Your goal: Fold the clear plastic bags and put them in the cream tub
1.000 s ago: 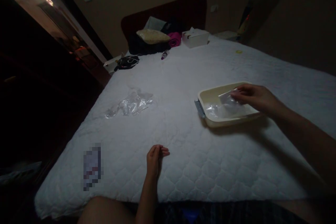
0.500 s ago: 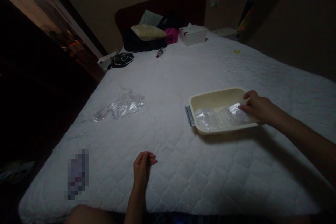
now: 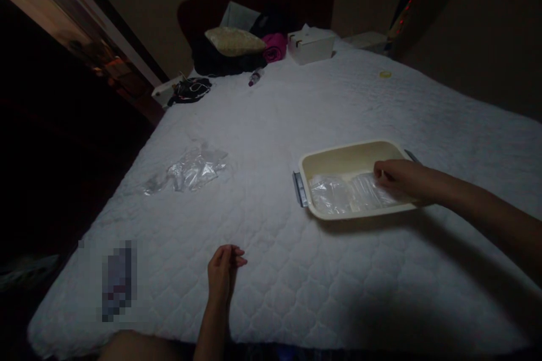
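Note:
A cream plastic tray point(image 3: 339, 157) with grey handles lies on the white quilted bed point(image 3: 271, 124). Clear plastic bags point(image 3: 339, 194) lie inside the tray. My right hand point(image 3: 400, 179) reaches into the tray, fingers curled and pressing on the bags at its right end. My left hand point(image 3: 222, 273) rests on its edge on the mattress near the front, fingers loosely together, holding nothing. A loose heap of clear plastic bags point(image 3: 190, 169) lies on the bed to the left.
At the headboard end sit a white box point(image 3: 311, 45), a beige pillow point(image 3: 235, 40), pink and dark cloth, a small bottle point(image 3: 255, 76) and a dark tangle of cables point(image 3: 188, 90). A small yellow ring point(image 3: 384, 74) lies far right. A blurred-out object point(image 3: 116, 279) lies near left.
My right hand lowered the clear bag it held over the tray and now presses it down among the others inside. The left hand stayed near the front edge.

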`<move>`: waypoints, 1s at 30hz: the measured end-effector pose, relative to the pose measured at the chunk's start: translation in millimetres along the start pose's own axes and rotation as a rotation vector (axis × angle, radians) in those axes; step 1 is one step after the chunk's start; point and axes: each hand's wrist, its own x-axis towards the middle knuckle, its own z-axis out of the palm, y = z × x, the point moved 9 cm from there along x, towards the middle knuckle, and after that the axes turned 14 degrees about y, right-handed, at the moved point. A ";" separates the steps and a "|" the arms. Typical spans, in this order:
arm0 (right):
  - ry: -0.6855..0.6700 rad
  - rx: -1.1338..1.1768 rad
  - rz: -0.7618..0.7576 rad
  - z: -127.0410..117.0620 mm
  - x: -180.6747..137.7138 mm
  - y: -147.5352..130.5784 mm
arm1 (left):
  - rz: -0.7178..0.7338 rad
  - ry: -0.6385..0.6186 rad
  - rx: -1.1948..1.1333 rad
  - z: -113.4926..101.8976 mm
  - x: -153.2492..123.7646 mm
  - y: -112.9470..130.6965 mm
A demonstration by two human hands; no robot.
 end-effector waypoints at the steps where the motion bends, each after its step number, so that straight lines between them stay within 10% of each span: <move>1: -0.040 0.027 0.004 4.9 1.7 1.3 | 0.000 0.003 0.003 -0.5 0.3 -0.6; 16: -0.110 0.162 -0.028 41.3 11.1 0.1 | 0.000 0.022 0.010 0.6 -0.5 1.6; 30: -0.075 0.032 -0.047 7.5 0.0 -18.3 | 0.023 -0.029 -0.048 5.9 -0.7 0.1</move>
